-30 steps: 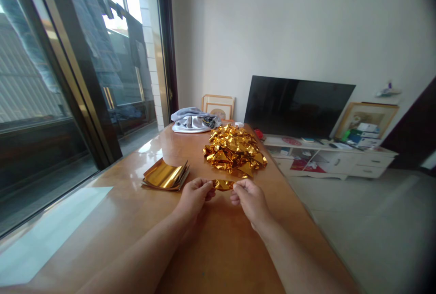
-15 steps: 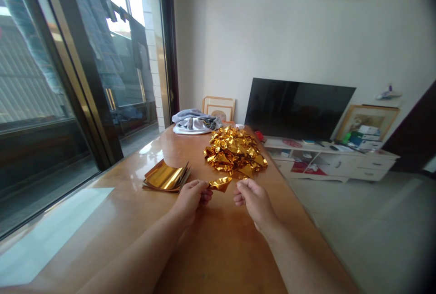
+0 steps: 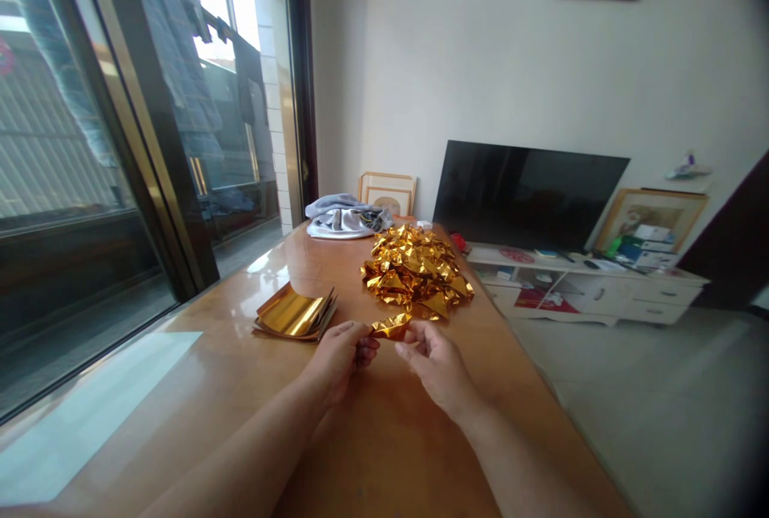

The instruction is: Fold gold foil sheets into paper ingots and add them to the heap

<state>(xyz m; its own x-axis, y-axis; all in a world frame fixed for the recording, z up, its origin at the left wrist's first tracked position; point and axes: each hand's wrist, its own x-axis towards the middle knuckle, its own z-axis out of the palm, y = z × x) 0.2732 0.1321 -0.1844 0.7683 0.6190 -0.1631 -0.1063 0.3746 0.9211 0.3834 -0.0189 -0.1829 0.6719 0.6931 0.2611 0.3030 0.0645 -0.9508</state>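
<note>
A small piece of folded gold foil paper (image 3: pixel 390 327) hangs just above the table between my two hands. My left hand (image 3: pixel 344 354) pinches its left end between thumb and fingers. At the other end, my right hand (image 3: pixel 437 362) has its curled fingers on the foil, the thumb near its lower edge. Beyond the hands lies a heap of folded gold foil pieces (image 3: pixel 414 266), crumpled and shiny. To the left of my left hand rests a stack of gold foil sheets (image 3: pixel 291 311), the top one curling up.
The wooden table (image 3: pixel 384 446) carries a bundle of grey cloth (image 3: pixel 345 218) at its far end and a pale sheet (image 3: pixel 102 410) at the left. A glass sliding door (image 3: pixel 180 102) borders the left side. A low white cabinet (image 3: pixel 630 290) and a television (image 3: pixel 529 194) stand beyond, right.
My right hand has moved left, from apart from the foil to its right end, and its thumb and fingers have loosened. My left hand keeps its pinch. The view has shifted slightly.
</note>
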